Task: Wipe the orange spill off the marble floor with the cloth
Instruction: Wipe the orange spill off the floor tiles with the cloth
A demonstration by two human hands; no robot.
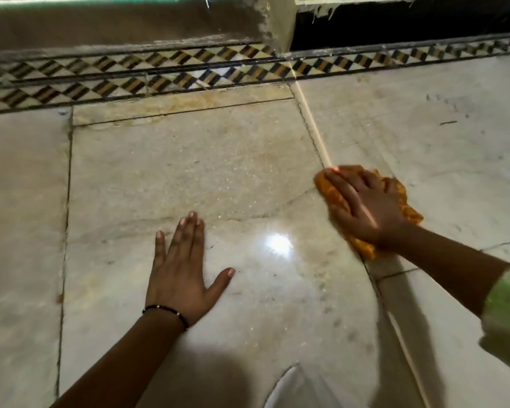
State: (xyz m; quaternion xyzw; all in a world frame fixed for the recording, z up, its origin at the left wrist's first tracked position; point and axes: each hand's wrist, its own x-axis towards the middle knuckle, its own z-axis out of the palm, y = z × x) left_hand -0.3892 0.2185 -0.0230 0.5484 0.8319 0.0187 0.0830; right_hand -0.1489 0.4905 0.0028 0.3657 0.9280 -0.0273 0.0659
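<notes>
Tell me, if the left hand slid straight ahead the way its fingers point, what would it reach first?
Only bare marble floor lies ahead of the left hand, so it would probably reach the patterned tile border by the wall first. The cloth sits off to the right.

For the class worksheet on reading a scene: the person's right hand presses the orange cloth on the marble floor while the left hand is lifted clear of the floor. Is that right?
Not quite. The left hand is not lifted: the head view shows it lying flat on the marble floor, fingers spread. The rest holds: the right hand presses the orange cloth on the floor.
</notes>
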